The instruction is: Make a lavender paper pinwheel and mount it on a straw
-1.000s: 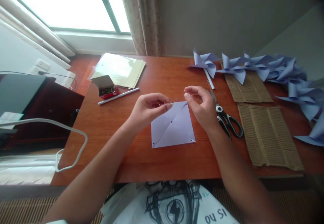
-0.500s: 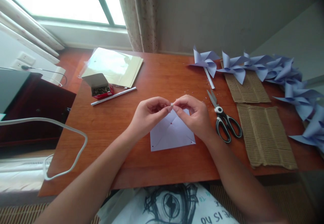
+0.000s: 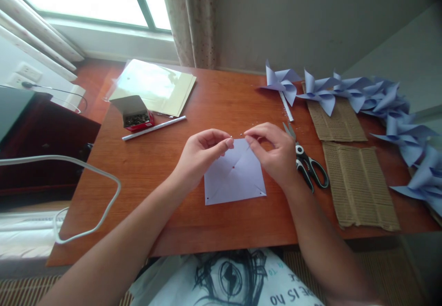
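Note:
A square sheet of pale lilac paper (image 3: pixel 235 181) lies on the table before me, with slits running in from its corners, a dot at its centre and small dark marks at the lower corners. Above its upper left edge, my left hand (image 3: pixel 207 151) is closed in a pinch on a tiny shiny thing, too small to name. My right hand (image 3: pixel 272 151) pinches thumb to forefinger over the upper right corner. What its fingertips hold, if anything, I cannot make out. A small gap separates the two hands. Scissors (image 3: pixel 306 165) lie just beyond my right wrist, partly covered by it.
A red box of small metal pieces (image 3: pixel 138 120) stands open beside a white paper tube (image 3: pixel 154 128) and a stack of paper (image 3: pixel 179 96). Pinwheels (image 3: pixel 281 84) line the right side, near two cardboard pieces (image 3: pixel 361 186). A white cable (image 3: pixel 103 172) hangs at the left.
My fingertips, which met over the paper, have come apart; the right hand has shifted right, partly over the scissors. The camera view has shifted slightly.

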The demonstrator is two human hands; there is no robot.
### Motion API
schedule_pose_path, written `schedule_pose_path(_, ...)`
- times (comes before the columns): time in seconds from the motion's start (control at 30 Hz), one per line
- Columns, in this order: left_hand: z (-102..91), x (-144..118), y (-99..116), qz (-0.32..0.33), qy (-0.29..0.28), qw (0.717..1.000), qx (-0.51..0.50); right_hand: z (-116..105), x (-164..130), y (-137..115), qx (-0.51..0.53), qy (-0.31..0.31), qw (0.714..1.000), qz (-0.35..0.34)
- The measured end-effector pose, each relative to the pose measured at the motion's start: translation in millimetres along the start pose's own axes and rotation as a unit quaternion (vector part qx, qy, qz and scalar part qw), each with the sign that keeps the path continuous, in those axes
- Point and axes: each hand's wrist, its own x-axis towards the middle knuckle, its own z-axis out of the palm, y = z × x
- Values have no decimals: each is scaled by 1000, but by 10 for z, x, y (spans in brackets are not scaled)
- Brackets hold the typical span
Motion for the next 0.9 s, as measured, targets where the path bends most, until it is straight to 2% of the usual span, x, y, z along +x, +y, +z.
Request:
schedule_pose_path(0.1, -28, 11, 26, 3, 12, 1000, 5, -119, 55, 145, -32, 9, 999, 37)
schedule_pose_path(0.3, -55, 31, 2, -2, 18, 1000, -7, -176, 78, 352, -116, -59, 989, 71)
schedule_pose_path(0.57, -60, 40, -6, 0, 12, 999, -38, -125, 51, 308, -194, -111, 972, 78)
schedule_pose_path(0.9, -42, 28, 13, -3, 30, 999, -30, -122, 44, 281, -164, -141, 973, 74)
